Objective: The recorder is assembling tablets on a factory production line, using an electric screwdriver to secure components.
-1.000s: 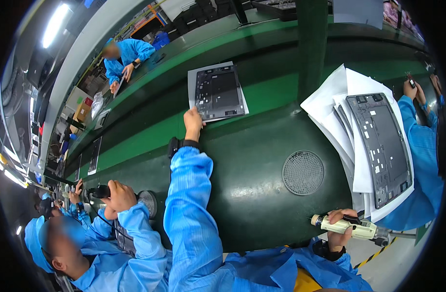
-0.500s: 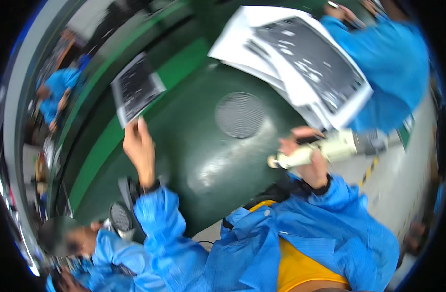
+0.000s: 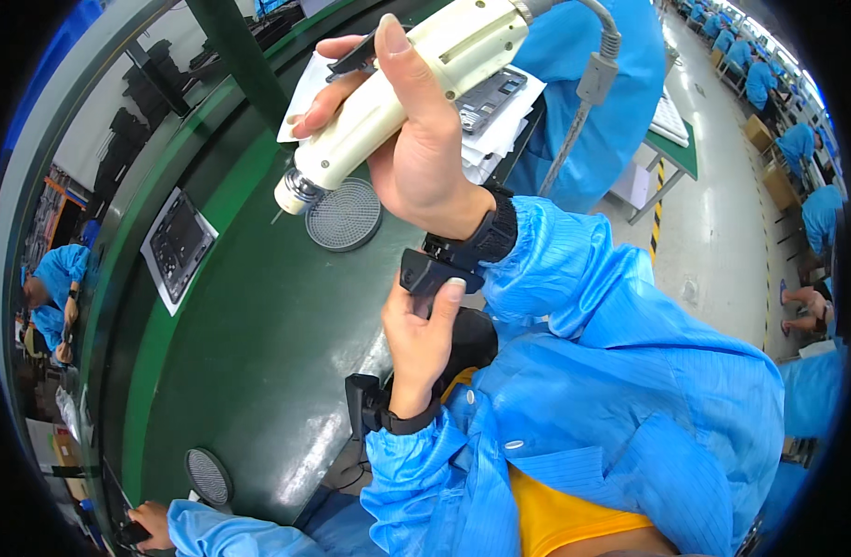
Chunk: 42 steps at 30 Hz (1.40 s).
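Note:
My right hand (image 3: 412,172) is raised over the bench, wrapped round a cream electric screwdriver (image 3: 379,111). A black lever lies along its side, and its metal nose (image 3: 297,191) points down to the left. A braided cable (image 3: 574,121) runs from its back end. Below, my left hand (image 3: 418,343) pinches a small black device (image 3: 437,272) fixed to the black strap (image 3: 495,232) on my right wrist. A similar black device (image 3: 361,406) sits on my left wrist.
On the green bench (image 3: 249,371), a dark flat casing (image 3: 180,243) rests on white paper. Round grey mesh discs (image 3: 344,215) (image 3: 208,475) lie there too. Beyond the screwdriver are papers with another casing (image 3: 490,97), beside a co-worker's blue sleeve (image 3: 574,56). Another co-worker's hand (image 3: 152,526) is lower left.
My left hand has let go of the paper with the dark casing and come across to my right wrist. My right hand has lifted the screwdriver up and to the left, turning it.

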{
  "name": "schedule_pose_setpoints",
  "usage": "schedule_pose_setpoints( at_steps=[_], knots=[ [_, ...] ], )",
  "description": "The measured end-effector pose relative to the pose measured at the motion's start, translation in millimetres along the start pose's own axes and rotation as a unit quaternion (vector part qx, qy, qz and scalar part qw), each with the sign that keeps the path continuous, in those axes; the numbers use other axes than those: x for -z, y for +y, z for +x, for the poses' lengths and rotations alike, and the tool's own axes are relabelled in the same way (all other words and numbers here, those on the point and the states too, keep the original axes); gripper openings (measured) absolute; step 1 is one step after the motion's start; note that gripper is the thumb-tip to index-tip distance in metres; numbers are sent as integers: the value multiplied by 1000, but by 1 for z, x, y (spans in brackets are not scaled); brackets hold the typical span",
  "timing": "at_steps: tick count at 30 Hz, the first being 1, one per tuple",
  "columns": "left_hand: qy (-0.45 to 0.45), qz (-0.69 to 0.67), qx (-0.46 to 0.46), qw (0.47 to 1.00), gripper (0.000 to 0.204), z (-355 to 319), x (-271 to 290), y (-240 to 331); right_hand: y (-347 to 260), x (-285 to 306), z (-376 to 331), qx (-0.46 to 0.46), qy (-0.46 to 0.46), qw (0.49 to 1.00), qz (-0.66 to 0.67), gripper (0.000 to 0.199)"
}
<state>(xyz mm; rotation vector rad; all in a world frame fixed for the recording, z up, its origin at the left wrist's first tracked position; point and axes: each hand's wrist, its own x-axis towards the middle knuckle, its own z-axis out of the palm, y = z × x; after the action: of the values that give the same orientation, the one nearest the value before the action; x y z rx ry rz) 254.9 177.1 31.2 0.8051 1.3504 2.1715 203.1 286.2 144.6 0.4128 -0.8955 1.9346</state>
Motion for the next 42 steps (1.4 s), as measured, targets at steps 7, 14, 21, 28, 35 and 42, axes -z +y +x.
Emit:
schedule_pose_setpoints(
  at_steps=[7,14,21,28,35,42],
  knots=[
    [-32,39,1,999,29,8,-6,-12,-13,20,3,89,-107,969,-204,52],
    [-23,-17,31,999,27,17,-28,-15,-14,46,10,180,-191,895,-360,48],
    [-48,33,21,998,28,30,-38,-32,-21,55,14,365,-151,845,-361,35],
    [-142,73,-25,987,32,41,-42,-31,-57,55,16,-75,75,994,5,41],
    [-109,157,51,980,25,21,-62,-51,-49,97,3,-4,49,997,-52,25],
    [-172,180,140,958,37,22,-42,-79,-55,139,-44,-58,-26,968,-242,19]
  ],
)
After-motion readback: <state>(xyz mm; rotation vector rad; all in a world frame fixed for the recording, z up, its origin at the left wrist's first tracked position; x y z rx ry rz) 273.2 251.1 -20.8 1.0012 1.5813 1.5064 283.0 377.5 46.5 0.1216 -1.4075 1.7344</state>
